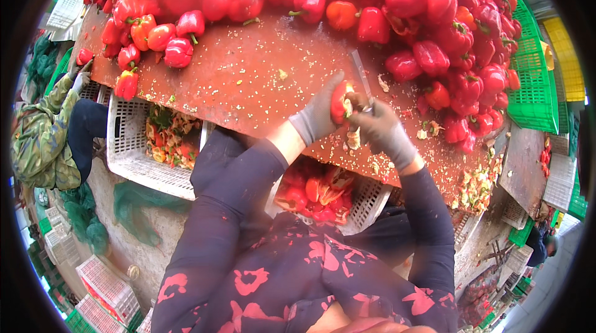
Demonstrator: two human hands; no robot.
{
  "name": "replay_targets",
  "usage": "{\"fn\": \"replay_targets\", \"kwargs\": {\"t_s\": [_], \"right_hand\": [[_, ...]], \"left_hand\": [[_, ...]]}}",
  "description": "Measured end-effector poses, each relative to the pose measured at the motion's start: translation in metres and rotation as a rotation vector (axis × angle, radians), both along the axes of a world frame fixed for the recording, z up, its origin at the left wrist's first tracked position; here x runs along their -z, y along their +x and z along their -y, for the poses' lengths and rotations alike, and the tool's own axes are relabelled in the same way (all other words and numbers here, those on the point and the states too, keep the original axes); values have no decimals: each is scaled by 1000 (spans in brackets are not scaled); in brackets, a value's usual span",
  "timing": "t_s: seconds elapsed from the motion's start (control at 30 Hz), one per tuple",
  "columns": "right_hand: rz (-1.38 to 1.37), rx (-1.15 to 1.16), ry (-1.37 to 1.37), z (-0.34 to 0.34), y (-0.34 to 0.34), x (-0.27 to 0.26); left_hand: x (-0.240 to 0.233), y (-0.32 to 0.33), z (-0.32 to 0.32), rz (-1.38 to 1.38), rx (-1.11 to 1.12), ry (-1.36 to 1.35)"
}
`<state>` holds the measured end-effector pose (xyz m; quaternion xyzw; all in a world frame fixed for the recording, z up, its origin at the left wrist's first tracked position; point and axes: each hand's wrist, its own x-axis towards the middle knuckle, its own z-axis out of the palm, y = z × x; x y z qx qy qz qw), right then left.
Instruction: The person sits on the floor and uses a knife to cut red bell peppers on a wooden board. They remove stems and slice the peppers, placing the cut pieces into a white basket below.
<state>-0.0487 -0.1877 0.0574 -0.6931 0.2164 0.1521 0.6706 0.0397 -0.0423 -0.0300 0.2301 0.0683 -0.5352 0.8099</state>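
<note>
My left hand [317, 116], in a grey glove, holds a red bell pepper [340, 102] above the seed-strewn reddish-brown table [242, 81]. Close against the pepper's right side is my gloved right hand [382, 130], shut on a knife whose narrow metal blade [361, 72] points up and away from me. A pale seed core [354, 138] hangs just below the pepper, between the hands. In a white plastic crate [368, 207] at my lap lie red pepper pieces [321, 193], some opened.
Red bell peppers [433, 53] are heaped across the table's far side and right. A white crate [153, 172] of cores and scraps stands at left. A co-worker in a camouflage jacket [44, 142] sits at far left. Green crates [533, 100] stand at right; green netting [139, 212] lies on the floor.
</note>
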Motion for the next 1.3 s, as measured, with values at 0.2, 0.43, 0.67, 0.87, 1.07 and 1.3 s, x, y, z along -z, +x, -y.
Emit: {"fn": "replay_targets", "kwargs": {"t_s": [0.2,0.43,0.67,0.87,1.07,1.3], "right_hand": [[392,-16,-213,-27,-35,33],[39,233,-1279,80,-95,-6],[385,-260,-1180,-22,-58,75],[190,-317,-1493,45,-72,136],[-148,104,-1258,206,-256,51],[196,677,-778,246,-174,41]], "left_hand": [[-3,-12,-5,473,-25,82],[-26,-68,-40,1116,339,509],[-2,-42,-69,1515,-265,1161],[28,-1,-67,1823,97,1640],[19,-33,21,2039,345,1045],[-37,-13,56,1750,70,737]]}}
